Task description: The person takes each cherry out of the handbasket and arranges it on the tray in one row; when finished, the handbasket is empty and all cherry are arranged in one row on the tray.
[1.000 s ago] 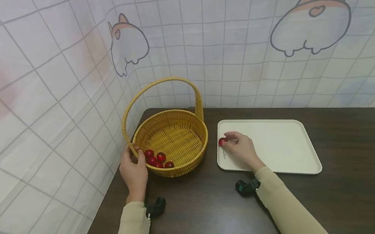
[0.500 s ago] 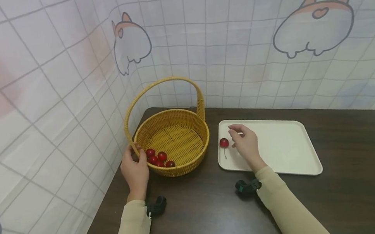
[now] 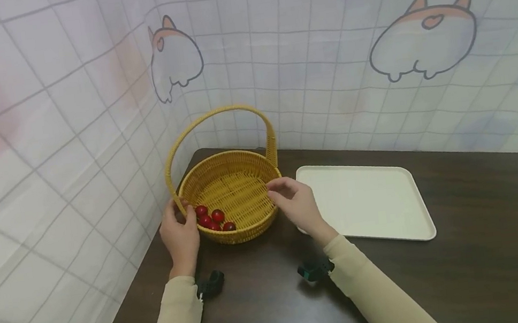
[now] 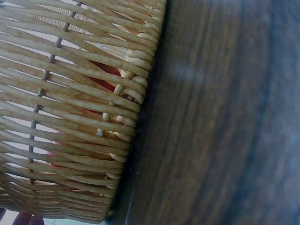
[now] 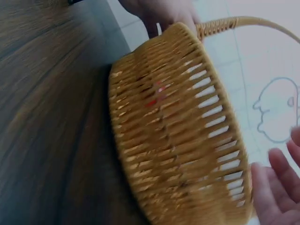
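A yellow wicker basket (image 3: pixel 243 233) with a tall hoop handle stands at the left of the table. Several red cherries (image 3: pixel 218 216) lie inside, gathered near its front left wall. My left hand (image 3: pixel 180 241) grips the basket's left rim at the foot of the handle. My right hand (image 3: pixel 299 206) is at the basket's right rim, its thumb and fingers parted and bent; no cherry shows between them. In the right wrist view, fingers (image 5: pixel 279 183) are close beside the woven rim; contact is hard to tell. The single cherry seen earlier on the tray is out of sight.
A white rectangular tray (image 3: pixel 365 197) lies right of the basket, its left end partly covered by my right hand. Under everything is a dark wooden table (image 3: pixel 482 242). A patterned cloth wall (image 3: pixel 314 57) stands behind and along the left.
My right hand let go of a cherry on the tray's left end, drew back right, then moved left to the basket's right rim. The left hand keeps its grip on the basket.
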Available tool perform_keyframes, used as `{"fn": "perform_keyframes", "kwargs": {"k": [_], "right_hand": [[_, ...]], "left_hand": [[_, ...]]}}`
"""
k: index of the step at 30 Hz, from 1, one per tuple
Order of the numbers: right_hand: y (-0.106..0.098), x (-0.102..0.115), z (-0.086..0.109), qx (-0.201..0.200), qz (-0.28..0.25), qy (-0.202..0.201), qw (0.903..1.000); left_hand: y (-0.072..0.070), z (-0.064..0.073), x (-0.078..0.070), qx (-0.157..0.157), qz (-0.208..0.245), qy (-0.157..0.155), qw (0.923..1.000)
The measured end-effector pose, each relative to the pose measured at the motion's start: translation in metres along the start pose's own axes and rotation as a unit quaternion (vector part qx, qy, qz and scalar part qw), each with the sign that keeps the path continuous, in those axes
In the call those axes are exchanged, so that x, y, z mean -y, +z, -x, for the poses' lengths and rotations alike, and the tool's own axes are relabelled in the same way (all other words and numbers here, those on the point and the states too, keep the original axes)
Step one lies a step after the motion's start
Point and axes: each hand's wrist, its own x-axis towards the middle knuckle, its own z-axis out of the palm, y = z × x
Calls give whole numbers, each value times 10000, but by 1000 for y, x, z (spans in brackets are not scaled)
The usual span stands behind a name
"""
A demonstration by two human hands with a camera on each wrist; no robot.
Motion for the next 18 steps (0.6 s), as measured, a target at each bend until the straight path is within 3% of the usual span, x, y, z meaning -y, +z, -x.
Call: {"fn": "perform_keyframes", "kwargs": {"k": [5,7,12,18], "right_hand": [[22,-6,-12,741,654,-161,9950],[34,0,-15,1108,1210,-265,9861],[60,10,-20,1868,2476,-571,9490],[73,2,-26,2154,2746,-174,9370]], "left_hand": [[-1,-1,2,-9,60,-8,10000],[-1,-1,4,-4,69,-23,10000],[-2,-1,5,-114,121,46,9999],[4,-7,4,-176,335,-43,9993]]}}
